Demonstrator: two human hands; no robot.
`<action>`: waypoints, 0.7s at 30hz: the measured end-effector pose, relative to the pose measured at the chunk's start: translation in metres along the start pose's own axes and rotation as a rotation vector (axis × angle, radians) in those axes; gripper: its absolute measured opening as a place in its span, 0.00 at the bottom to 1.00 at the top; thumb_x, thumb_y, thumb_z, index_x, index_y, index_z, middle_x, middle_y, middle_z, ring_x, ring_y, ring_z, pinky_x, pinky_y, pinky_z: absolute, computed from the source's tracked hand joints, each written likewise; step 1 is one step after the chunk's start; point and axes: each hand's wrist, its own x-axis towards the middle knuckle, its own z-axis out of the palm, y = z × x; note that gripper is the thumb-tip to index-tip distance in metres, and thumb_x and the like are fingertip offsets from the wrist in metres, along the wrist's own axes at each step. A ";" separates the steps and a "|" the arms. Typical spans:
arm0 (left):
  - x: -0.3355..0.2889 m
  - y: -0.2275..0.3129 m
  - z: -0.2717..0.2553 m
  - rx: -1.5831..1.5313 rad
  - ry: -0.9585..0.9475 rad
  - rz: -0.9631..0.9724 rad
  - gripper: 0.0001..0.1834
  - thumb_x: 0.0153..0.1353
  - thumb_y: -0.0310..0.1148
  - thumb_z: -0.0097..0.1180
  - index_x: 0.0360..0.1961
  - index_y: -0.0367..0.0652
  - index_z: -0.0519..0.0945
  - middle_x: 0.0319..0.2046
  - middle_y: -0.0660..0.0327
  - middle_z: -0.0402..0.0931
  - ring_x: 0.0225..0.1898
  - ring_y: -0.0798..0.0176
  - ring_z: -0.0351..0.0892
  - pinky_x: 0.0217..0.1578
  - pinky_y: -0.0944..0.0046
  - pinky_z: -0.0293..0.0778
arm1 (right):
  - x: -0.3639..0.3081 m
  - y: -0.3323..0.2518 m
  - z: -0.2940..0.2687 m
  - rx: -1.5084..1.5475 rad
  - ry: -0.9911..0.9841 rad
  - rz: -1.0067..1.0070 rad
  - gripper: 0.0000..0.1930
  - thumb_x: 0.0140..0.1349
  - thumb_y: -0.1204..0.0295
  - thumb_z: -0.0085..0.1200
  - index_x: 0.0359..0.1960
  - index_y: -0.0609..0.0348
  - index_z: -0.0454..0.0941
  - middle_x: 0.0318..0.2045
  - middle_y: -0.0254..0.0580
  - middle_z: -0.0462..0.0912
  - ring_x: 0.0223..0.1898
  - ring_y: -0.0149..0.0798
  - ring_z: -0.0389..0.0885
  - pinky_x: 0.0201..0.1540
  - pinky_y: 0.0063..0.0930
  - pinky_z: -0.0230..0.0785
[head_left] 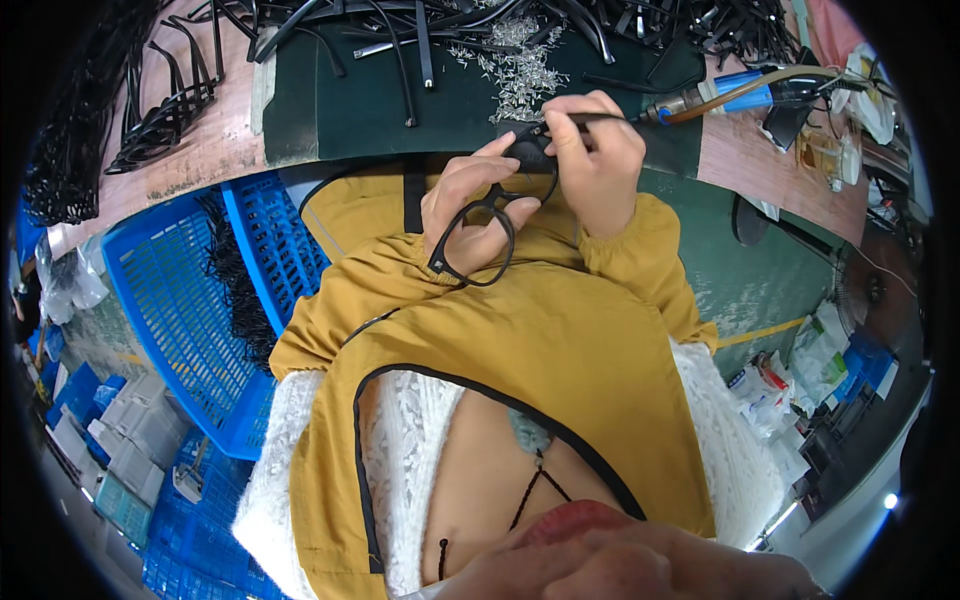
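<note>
1. A dark green mat [385,120] lies on the pink-topped counter [185,150]; the places below are told from this mat.
2. The black glasses frame [498,193] is just off the mat's near edge, tilted, its two rims one above the other in view.
3. The left hand [462,205], also at the near edge, is partly closed, fingers and thumb gripping the frame around its rims.
4. The right hand [605,170], right of the left one at that edge, has thumb and forefinger pinched together at the frame's upper end, by a dark temple arm [598,117]; whether the fingertips also hold something small cannot be told.
5. On the mat, beyond the hands, lies a heap of tiny silvery metal pieces [525,75].
6. Loose black temples [425,50] lie around that heap, mostly along the mat's far side.
7. At the mat's right side rests a blue-and-metal tool [740,90] with a tan hose [765,80], its tip towards the right hand.
8. Left of the mat stand black frames [165,120] in a row.
9. Below the mat, to the left, sits a blue basket [180,290] with black pieces [240,290] beside its inner wall.
</note>
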 end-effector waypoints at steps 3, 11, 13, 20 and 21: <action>0.001 0.000 0.002 0.016 0.063 -0.002 0.30 0.46 0.23 0.80 0.51 0.39 0.78 0.46 0.50 0.85 0.56 0.42 0.85 0.53 0.55 0.82 | 0.000 -0.002 0.002 0.052 0.017 0.099 0.03 0.62 0.83 0.62 0.36 0.68 0.83 0.32 0.44 0.83 0.23 0.34 0.81 0.26 0.25 0.74; -0.002 -0.001 0.004 -0.097 0.105 -0.096 0.28 0.49 0.22 0.77 0.51 0.41 0.77 0.48 0.52 0.84 0.59 0.43 0.83 0.56 0.56 0.80 | 0.000 -0.006 -0.004 -0.091 -0.072 -0.080 0.03 0.63 0.82 0.62 0.37 0.67 0.84 0.34 0.42 0.84 0.25 0.31 0.82 0.27 0.23 0.75; -0.001 -0.001 0.003 -0.090 0.082 -0.076 0.28 0.49 0.22 0.77 0.51 0.41 0.77 0.48 0.51 0.84 0.59 0.44 0.83 0.56 0.56 0.80 | 0.001 -0.005 -0.005 -0.009 -0.045 0.032 0.03 0.65 0.81 0.61 0.39 0.68 0.84 0.36 0.40 0.84 0.27 0.28 0.83 0.28 0.21 0.76; 0.004 -0.003 0.003 -0.115 0.079 -0.006 0.27 0.50 0.22 0.77 0.49 0.39 0.76 0.47 0.50 0.83 0.57 0.44 0.84 0.59 0.50 0.79 | 0.002 -0.002 -0.007 0.285 -0.049 0.298 0.05 0.65 0.81 0.62 0.41 0.68 0.85 0.36 0.41 0.84 0.27 0.27 0.84 0.29 0.19 0.77; 0.004 -0.004 0.003 -0.126 0.079 -0.011 0.27 0.50 0.22 0.77 0.49 0.39 0.76 0.47 0.50 0.83 0.56 0.44 0.84 0.60 0.49 0.79 | 0.002 -0.003 -0.007 0.286 -0.047 0.320 0.05 0.66 0.80 0.62 0.41 0.69 0.84 0.38 0.41 0.85 0.27 0.27 0.83 0.30 0.19 0.76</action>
